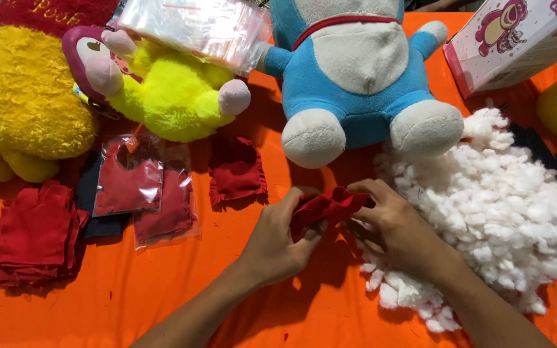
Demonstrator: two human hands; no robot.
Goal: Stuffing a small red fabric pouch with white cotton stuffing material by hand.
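Two bare hands meet just below the frame's centre on a small crumpled piece of red fabric (329, 207): the left hand (280, 241) is closed around its lower end, the right hand (394, 225) pinches its upper edge. Touching the right hand, a heap of white fluffy stuffing (517, 212) fills the right side. Above sits a blue-and-white plush toy (356, 77). Left of centre lie a frilled red cloth square (236, 169), two clear bags holding red cloth (143, 190) and a stack of red cloths (30, 241), all on the orange tablecloth (130, 296).

blue plush toy (349, 71), yellow plush (169, 90), perhaps red cloth squares (30, 238)
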